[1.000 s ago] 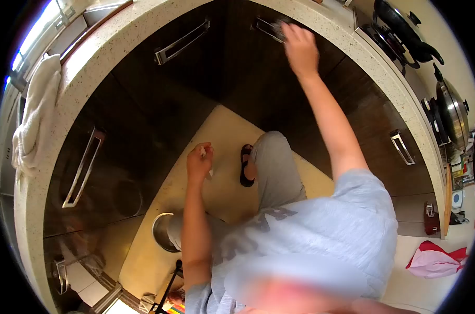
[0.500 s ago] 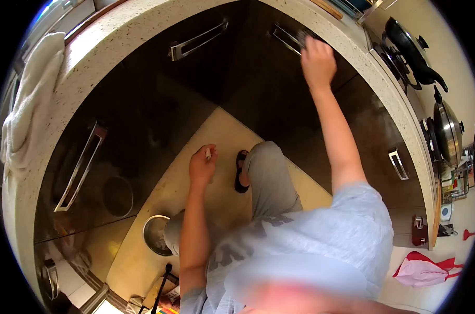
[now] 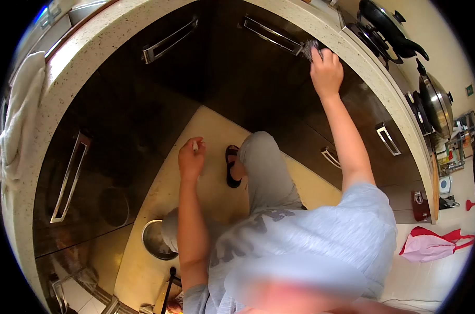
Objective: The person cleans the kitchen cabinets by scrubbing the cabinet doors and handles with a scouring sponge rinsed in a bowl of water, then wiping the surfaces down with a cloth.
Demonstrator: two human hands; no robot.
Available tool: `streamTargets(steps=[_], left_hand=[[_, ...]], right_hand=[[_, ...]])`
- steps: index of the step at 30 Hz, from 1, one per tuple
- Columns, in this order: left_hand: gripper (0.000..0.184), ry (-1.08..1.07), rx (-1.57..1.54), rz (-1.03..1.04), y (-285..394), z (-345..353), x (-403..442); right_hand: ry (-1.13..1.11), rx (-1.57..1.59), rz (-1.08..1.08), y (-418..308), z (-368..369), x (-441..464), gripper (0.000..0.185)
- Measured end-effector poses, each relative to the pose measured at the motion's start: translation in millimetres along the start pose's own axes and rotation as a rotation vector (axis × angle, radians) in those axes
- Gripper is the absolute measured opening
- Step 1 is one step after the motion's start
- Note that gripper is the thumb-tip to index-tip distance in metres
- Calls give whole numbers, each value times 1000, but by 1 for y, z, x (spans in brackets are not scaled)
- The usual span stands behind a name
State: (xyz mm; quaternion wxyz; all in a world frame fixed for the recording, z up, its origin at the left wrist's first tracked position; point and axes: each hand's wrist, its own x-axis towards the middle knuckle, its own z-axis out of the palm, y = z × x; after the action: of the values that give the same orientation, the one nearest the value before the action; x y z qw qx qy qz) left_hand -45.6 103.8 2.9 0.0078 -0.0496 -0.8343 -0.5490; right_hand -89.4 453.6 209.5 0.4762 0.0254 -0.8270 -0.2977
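My right hand [image 3: 327, 74] is closed on a grey steel wool scourer [image 3: 310, 49], which presses on the dark cabinet door [image 3: 279, 68]. The scourer sits at the right end of a chrome handle [image 3: 271, 36], just below the countertop edge. Low in front of me, my left hand [image 3: 191, 158] is curled around a small whitish object [image 3: 195, 145]; its kind is too small to make out. That hand is held over the pale floor, left of my bent knee, and touches no cabinet.
A metal bowl [image 3: 156, 239] stands on the floor by my leg. More chrome handles, such as the left one [image 3: 70, 178], stick out from the doors. A white towel [image 3: 22, 120] hangs over the speckled countertop [image 3: 91, 55]. Pans, including a black one [image 3: 386, 26], stand at the right.
My right hand has moved with the scourer along the door to the handle's right end. The view has shifted slightly. My left hand keeps its grip.
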Motion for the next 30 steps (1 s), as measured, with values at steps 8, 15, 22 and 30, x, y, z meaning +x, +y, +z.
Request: streamTargets(steps=[8,15,22,30], left_hand=[[19,-39,49,-49,8,2,-6],[19,-20,43,-3,-9,5,1],[25,-60,100,-20,-13,4,-3],[22,-44,-40,-165,-15,-5,-7]], right_hand=[[52,17,-1,-16,21,18,27],[-39,-31,-62,17,1,-58,27],[40,-9,-17,13,11,-24,30],[-495,499,292,-5,-21,-159,27]])
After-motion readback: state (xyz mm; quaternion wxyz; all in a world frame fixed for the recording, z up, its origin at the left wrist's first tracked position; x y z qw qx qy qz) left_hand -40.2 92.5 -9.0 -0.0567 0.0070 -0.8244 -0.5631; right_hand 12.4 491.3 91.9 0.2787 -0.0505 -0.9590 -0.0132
